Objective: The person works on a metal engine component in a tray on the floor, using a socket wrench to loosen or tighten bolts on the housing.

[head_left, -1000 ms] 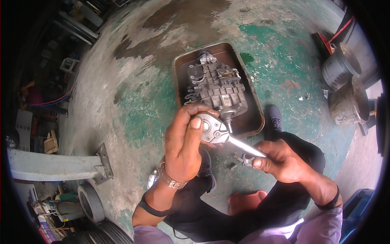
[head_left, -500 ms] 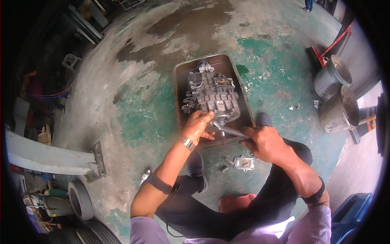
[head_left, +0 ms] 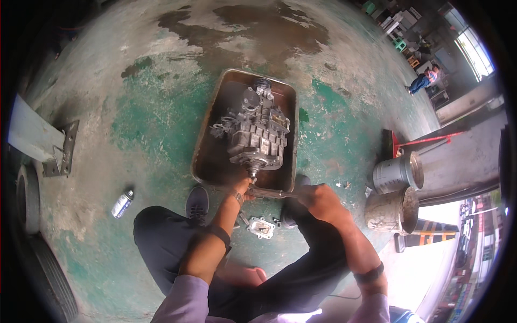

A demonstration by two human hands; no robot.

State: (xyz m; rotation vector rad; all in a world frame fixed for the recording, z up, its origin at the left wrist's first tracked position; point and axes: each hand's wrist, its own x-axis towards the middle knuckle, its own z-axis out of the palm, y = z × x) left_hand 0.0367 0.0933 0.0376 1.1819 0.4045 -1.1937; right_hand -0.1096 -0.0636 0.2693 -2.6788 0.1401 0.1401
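A grey cast-metal gearbox [head_left: 261, 134] lies in a brown rectangular metal tray [head_left: 200, 137], its output shaft [head_left: 252, 171] toward me. My left hand [head_left: 242, 186] is closed at the shaft's near end, around the left end of a long grey metal bar [head_left: 266, 192]. Further right, my right hand [head_left: 323, 203] is closed on the bar's other end, which blur and the fingers partly hide. The bar's exact kind cannot be made out. It crosses just over the tray's near rim.
Between my feet lie a small metal cover plate [head_left: 261, 227] and small loose parts. A spray can [head_left: 123, 204] stands to the left, near a post base [head_left: 62, 148] and tyres [head_left: 51, 274]. Two buckets [head_left: 390, 210] stand at right. A person [head_left: 424, 79] is far off.
My view has turned to the right. Both hands have drawn back toward me with the bar, away from the gearbox's end face, where its shaft now shows. My left hand has closed at the bar's end.
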